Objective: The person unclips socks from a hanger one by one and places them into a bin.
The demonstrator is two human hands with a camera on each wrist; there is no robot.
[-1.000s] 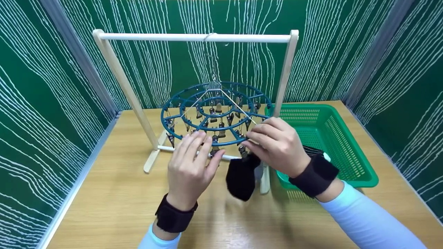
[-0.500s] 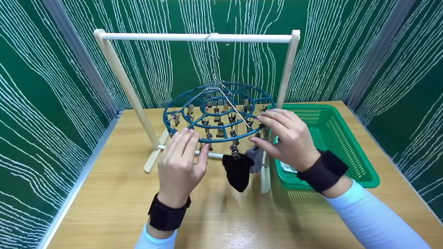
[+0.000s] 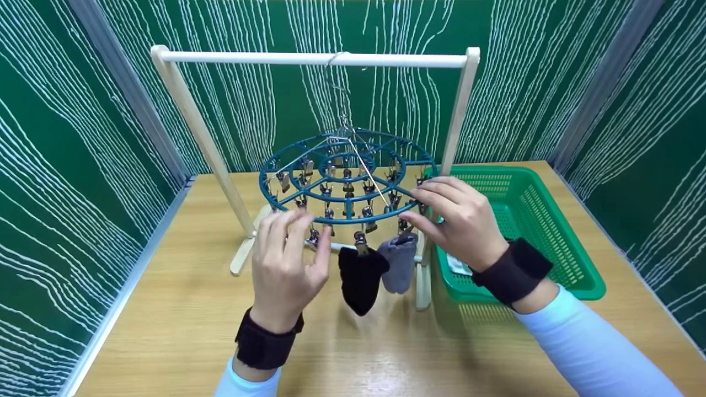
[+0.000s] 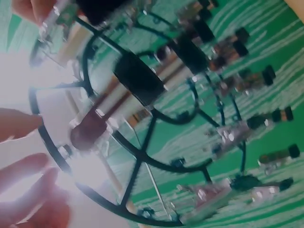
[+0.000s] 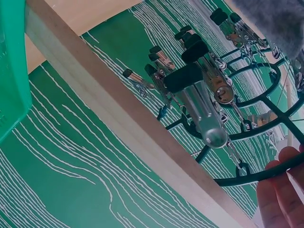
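A round blue clip hanger (image 3: 348, 221) with several metal clips hangs by a hook from a wooden stand. From its front clip (image 3: 359, 242) hangs a black sock (image 3: 359, 284), with a grey sock (image 3: 398, 266) beside it on the right. My left hand (image 3: 287, 270) is at the front left of the rim with fingers loosely bent; whether it touches the rim is unclear. At the right side, my right hand (image 3: 463, 220) has its fingers (image 5: 280, 199) against the rim, thumb apart below. The left wrist view is blurred and glary.
The stand's white top bar (image 3: 265, 58) spans above the hanger, and its right post (image 3: 459, 110) stands just behind my right hand. A green basket (image 3: 571, 237) sits to the right, with a whitish item (image 3: 459, 266) inside. Green walls surround the wooden table (image 3: 165, 331).
The hanger has turned, its front side moving left; the black sock swung left and the grey sock came into fuller view. My right hand moved slightly up and right, the left slightly left.
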